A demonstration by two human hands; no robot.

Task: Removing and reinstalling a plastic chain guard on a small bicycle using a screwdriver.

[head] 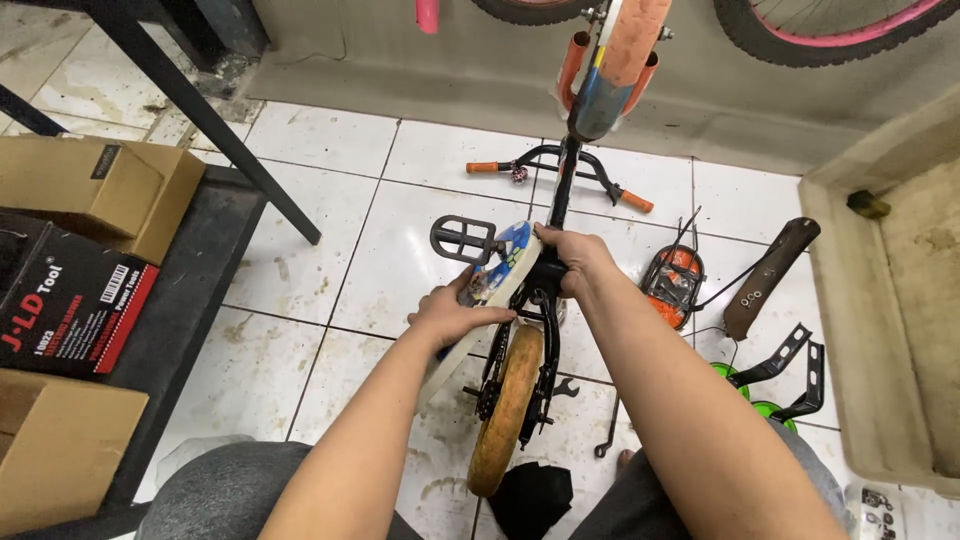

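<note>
Currently: left hand (450, 312) flat on one printed chain guard (497, 270), fingers spread, pressing not gripping. Right hand (575, 258) clamped around black bike frame (548, 290) just beside guard. One small bike, inverted on tiled floor (330, 200), one yellow wheel (508, 405) up toward camera, one black pedal (462, 240) left of guard. Elsewhere on floor: one handlebar (560, 165) with two orange grips, one brown fender (768, 275), two green training wheels (760, 395), one wrench (607, 435). Three cardboard boxes (95, 185) along left edge. Open tiles left of pedal; right side crowded with parts.
</note>
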